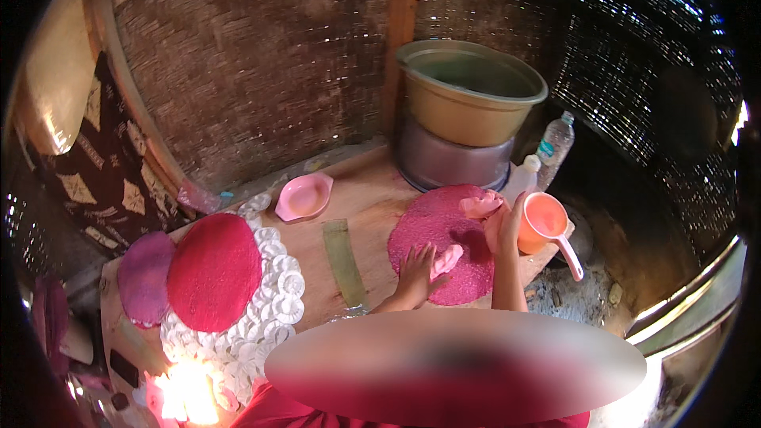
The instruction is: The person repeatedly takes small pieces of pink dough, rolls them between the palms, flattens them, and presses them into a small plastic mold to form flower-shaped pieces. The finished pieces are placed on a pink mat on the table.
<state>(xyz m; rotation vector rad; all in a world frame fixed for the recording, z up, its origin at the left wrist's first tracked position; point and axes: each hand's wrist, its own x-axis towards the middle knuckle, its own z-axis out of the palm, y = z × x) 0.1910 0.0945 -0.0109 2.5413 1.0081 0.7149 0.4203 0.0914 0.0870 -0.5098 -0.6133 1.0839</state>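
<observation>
Right of centre in the frame, magenta disc on wooden surface, left hand laid on it, grip apart beside crumpled pink piece, right hand between pink bundle and orange dipper, its grip impossible to tell, red disc at lower left.

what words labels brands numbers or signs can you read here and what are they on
None can be read.
Teal label on the clear bottle: marks too small and blurred to make out.
Pink disc, orange dipper, olive-brown basin: no writing that I can see.
</observation>
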